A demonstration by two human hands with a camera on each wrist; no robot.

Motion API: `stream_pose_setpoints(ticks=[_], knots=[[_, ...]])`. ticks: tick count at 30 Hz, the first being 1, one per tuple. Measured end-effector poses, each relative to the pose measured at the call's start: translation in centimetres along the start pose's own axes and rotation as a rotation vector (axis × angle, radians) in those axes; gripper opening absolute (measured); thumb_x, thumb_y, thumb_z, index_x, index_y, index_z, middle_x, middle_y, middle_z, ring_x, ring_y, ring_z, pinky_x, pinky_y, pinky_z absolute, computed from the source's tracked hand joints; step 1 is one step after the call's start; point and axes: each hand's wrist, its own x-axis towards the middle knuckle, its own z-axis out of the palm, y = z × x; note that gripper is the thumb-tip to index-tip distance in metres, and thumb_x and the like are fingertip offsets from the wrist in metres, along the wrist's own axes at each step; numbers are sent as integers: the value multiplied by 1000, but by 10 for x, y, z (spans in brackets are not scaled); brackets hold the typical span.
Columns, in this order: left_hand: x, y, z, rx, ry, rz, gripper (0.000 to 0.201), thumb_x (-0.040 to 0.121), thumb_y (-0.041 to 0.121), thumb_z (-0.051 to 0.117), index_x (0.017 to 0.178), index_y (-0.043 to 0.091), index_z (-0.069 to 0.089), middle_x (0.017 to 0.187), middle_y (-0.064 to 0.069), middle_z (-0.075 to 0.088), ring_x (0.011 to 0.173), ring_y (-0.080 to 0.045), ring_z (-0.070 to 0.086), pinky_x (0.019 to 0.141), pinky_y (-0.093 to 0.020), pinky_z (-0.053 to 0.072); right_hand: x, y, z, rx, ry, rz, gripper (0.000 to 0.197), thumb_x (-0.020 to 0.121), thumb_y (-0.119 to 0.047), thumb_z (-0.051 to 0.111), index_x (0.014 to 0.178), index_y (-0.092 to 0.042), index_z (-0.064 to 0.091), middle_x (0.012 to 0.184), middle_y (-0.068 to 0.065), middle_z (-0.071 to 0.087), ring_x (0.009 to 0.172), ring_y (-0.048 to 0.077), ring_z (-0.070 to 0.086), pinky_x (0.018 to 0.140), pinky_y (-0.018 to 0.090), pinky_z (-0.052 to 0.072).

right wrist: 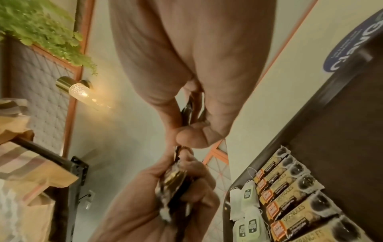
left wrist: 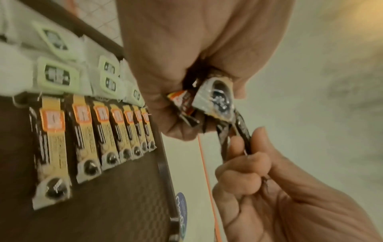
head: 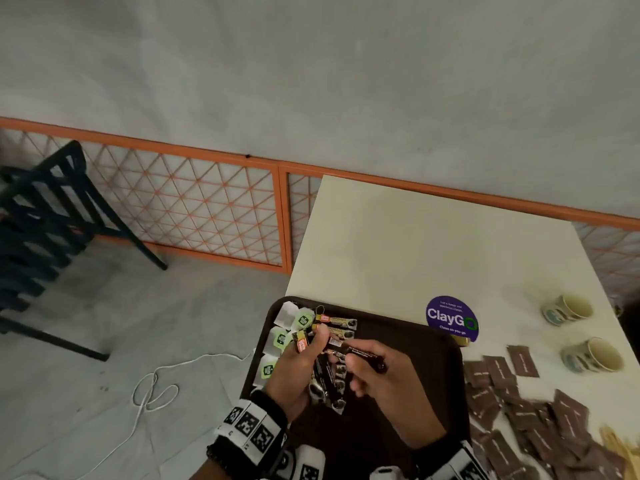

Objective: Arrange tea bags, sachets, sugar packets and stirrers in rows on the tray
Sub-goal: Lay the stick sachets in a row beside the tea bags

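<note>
A dark brown tray (head: 415,344) lies at the table's near left. White tea bags (head: 280,337) with green tags line its left edge. Beside them runs a row of yellow-and-black coffee sachets (left wrist: 103,134), also seen in the right wrist view (right wrist: 290,196). My left hand (head: 311,344) grips a bundle of sachets (head: 329,379) above the tray. My right hand (head: 356,368) pinches one dark sachet (head: 367,355) at the bundle's top end. Brown sugar packets (head: 519,410) lie loose on the table to the right, with pale stirrers (head: 620,448) at the bottom right corner.
Two mugs (head: 568,308) (head: 595,355) lie on their sides at the table's right edge. A purple round sticker (head: 452,318) sits behind the tray. Stacked dark chairs (head: 41,220) and a white cable (head: 156,386) are on the floor to the left.
</note>
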Motion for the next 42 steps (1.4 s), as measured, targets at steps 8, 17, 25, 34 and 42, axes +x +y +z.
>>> stream_pose_setpoints(ticks=[8, 17, 25, 34, 42], knots=[[0, 21, -27, 66, -183, -113, 19, 90, 23, 67, 98, 6, 70, 75, -9, 67, 48, -14, 55, 46, -26, 48, 5, 22, 8, -374, 116, -325, 39, 85, 3, 70, 103, -30, 78, 99, -11, 65, 92, 14, 66, 78, 20, 54], [0, 30, -39, 467, -120, 186, 16, 87, -3, 67, 101, 3, 69, 78, -2, 74, 65, -12, 69, 63, -22, 54, -11, 11, -2, -8, 121, -16, 20, 91, -16, 63, 110, -17, 68, 93, 9, 73, 77, 22, 70, 71, 31, 58], [-7, 21, -82, 769, 59, 134, 13, 84, 8, 72, 89, 19, 70, 61, 0, 64, 53, -15, 57, 59, -30, 51, -16, 89, -6, -180, 102, 335, 6, 86, -8, 73, 91, -11, 73, 70, 8, 73, 63, 16, 61, 58, 23, 48], [-24, 21, -116, 692, 104, 71, 7, 89, 6, 65, 92, 11, 69, 79, -10, 73, 68, -20, 63, 66, -25, 53, -23, 126, 16, -805, 93, 355, 22, 77, -37, 80, 81, -30, 59, 88, -9, 61, 76, 9, 62, 66, 25, 50], [-33, 10, -106, 586, 68, 40, 6, 89, 3, 66, 94, 7, 67, 75, -14, 71, 56, -18, 52, 53, -25, 47, -17, 131, 44, -1019, -132, 72, 20, 96, -26, 57, 115, -25, 62, 120, -9, 49, 103, 20, 60, 87, 39, 53]])
